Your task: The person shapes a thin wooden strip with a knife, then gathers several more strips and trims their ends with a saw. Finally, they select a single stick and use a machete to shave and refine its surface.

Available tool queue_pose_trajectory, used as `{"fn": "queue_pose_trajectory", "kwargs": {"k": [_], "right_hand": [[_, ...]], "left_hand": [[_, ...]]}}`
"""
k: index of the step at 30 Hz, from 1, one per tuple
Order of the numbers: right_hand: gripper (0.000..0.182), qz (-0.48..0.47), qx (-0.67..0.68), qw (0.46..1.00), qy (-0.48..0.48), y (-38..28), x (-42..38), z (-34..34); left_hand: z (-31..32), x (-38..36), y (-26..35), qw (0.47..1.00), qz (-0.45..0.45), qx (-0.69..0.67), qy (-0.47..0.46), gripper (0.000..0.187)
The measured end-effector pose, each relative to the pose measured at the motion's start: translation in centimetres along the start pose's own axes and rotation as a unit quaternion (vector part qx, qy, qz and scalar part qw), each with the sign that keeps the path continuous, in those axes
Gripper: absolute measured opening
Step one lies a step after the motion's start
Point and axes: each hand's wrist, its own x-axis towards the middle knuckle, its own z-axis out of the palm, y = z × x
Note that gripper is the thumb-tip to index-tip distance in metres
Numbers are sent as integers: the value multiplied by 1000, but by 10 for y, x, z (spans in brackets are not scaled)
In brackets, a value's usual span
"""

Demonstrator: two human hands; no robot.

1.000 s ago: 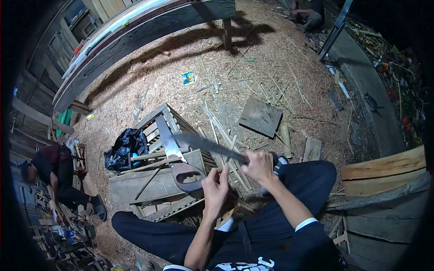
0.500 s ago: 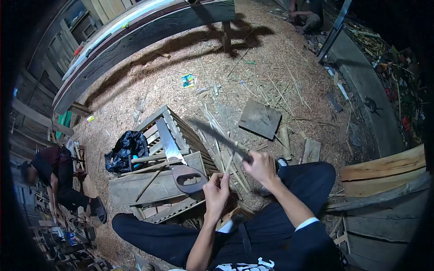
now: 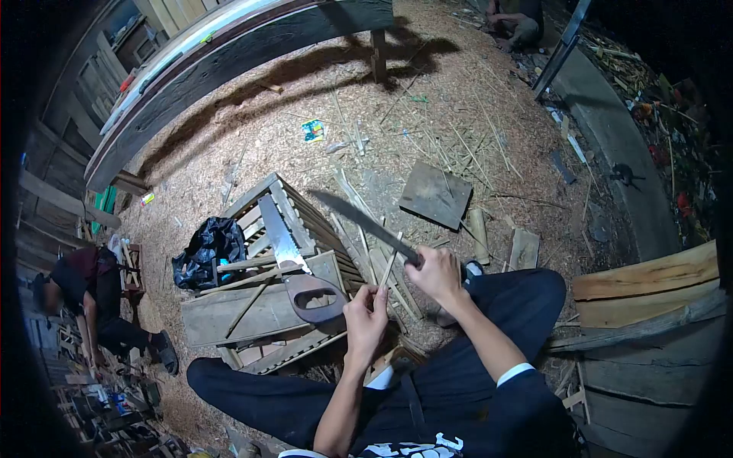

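My right hand (image 3: 438, 276) is wrapped round the handle of a long-bladed knife (image 3: 357, 218), whose blade points up and to the left. Pinched in my left hand (image 3: 367, 314) is a thin wooden stick (image 3: 392, 262), its upper end close beside the blade. Left of my hands stands a slatted wooden crate (image 3: 328, 243). A handsaw (image 3: 283, 238) with a brown handle lies on the crate and its board (image 3: 237, 321), near my left hand.
A black plastic bag (image 3: 210, 256) sits left of the crate. Beyond it is a long bench (image 3: 244, 57). A square board (image 3: 436, 195) lies on the shavings. One person (image 3: 103, 298) bends at the left; another (image 3: 519, 23) sits at the top right.
The knife blade, blurred before, now shows sharply and has risen slightly, with my right hand a little higher. My left hand keeps its pinch on the stick. The whole view has shifted slightly.
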Motion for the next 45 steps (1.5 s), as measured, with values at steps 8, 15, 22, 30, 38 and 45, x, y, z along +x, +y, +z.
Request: {"fn": "queue_pose_trajectory", "kwargs": {"k": [8,15,22,30,38,45], "right_hand": [[27,-26,-39,997,-69,-4,-16,9],[26,5,36,998,42,0,5,-7],[25,23,125,992,7,-3,-10,-14],[25,4,291,957,-2,0,-4,-10],[25,-6,356,933,-58,-7,-2,-9],[24,-53,341,937,-46,-4,-5,-8]], "left_hand": [[-9,6,17,1000,-24,12,-1,27],[-5,-13,21,999,-11,27,22,23],[-5,-4,3,1000,-18,18,10,27],[-10,-10,13,997,-54,-29,-49,31],[-14,-16,15,999,-11,-19,-37,26],[-11,-18,15,999,3,-14,-32,26]]}}
